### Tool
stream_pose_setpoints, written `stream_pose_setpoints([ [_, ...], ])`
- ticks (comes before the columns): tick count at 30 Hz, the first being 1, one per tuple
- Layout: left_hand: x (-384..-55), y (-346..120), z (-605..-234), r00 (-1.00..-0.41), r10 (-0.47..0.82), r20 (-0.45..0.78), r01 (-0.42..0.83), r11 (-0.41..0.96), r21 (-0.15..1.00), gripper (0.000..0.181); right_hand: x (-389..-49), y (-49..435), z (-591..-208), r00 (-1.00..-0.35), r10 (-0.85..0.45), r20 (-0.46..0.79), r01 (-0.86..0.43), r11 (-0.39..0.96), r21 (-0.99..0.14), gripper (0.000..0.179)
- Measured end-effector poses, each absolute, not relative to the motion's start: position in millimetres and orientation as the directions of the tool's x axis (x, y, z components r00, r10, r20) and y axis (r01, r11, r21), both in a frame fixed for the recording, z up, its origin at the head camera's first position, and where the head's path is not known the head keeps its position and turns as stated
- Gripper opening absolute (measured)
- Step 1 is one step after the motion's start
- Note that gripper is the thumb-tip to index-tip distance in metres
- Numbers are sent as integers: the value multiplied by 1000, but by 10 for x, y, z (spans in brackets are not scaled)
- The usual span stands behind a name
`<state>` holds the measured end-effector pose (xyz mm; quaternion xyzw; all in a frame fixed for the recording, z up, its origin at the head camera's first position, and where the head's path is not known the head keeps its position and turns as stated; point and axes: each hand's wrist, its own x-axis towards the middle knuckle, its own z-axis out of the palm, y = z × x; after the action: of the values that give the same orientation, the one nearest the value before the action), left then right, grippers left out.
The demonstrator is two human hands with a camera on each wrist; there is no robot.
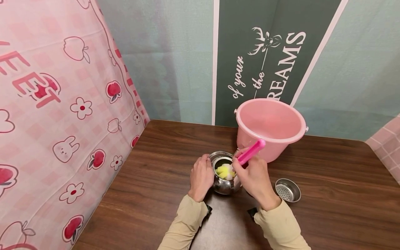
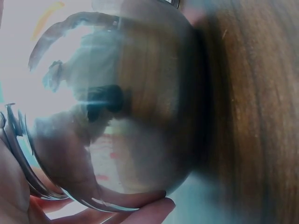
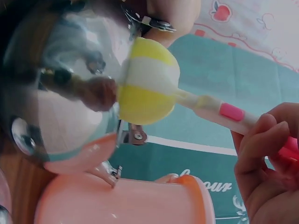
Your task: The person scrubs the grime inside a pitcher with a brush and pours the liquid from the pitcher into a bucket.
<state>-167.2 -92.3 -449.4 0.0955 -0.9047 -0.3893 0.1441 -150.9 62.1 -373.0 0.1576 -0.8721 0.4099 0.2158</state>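
A shiny round metal teapot (image 1: 223,188) stands on the table with its top uncovered. My left hand (image 1: 201,176) grips it from the left; in the left wrist view fingers (image 2: 156,212) curl against the curved metal. My right hand (image 1: 254,176) holds the pink handle (image 1: 251,152) of a sponge bottle brush, thumb and fingers wrapped round it. The brush's yellow-and-white sponge head (image 3: 149,81) sits at the teapot's mouth, partly inside it and partly sticking out. How deep the sponge reaches is hidden by the teapot's wall.
Behind the teapot, a pink bucket (image 1: 276,151) stands close to the right hand. A small metal strainer (image 1: 288,190) with a perforated base lies to the right. Printed curtains (image 1: 168,62) hang beyond the wooden table's (image 1: 150,170) far and left edges.
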Motion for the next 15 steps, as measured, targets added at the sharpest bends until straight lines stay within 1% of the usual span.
stream_pose_setpoints([
  [4,-1671,-927,-4489,-944,-281,175,-66,677,733,33,-1497,633,-3750,-905,-39,424,-360,600,-715,7],
  [7,-1675,-931,-4481,-947,-276,166,-70,680,730,33,-1491,645,-3760,-929,-25,370,-312,590,-744,8],
  [15,-1679,-934,-4475,-950,-268,158,-74,687,723,35,-1504,653,-3795,-945,0,326,-276,534,-799,7],
])
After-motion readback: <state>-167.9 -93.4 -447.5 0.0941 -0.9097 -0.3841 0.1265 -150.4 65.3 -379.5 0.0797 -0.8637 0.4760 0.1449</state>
